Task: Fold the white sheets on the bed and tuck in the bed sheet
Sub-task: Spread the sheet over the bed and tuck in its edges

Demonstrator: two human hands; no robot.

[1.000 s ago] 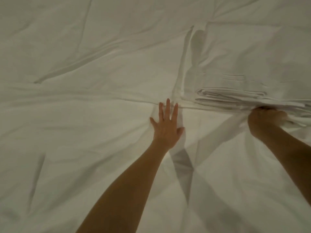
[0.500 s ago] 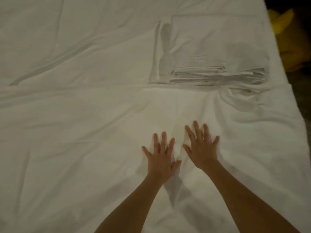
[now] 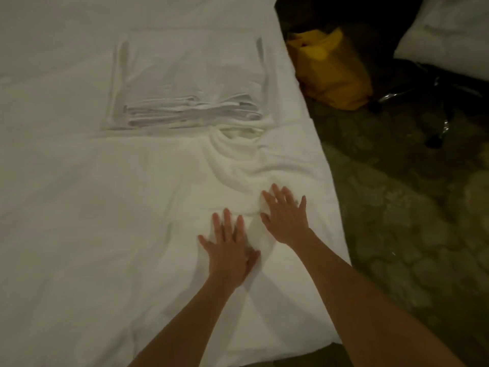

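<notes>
Both hands, left hand (image 3: 229,254) and right hand (image 3: 286,218), are being pressed flat, fingers spread, grasping nothing, on the bed sheet (image 3: 87,213) near its right edge. Folded white sheets (image 3: 185,83) are being kept stacked farther back.

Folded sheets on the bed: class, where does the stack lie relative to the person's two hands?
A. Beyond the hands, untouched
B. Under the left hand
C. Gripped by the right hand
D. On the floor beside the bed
A: the folded sheets lie farther up the bed, while the left hand and right hand press flat on the bed sheet.
</notes>
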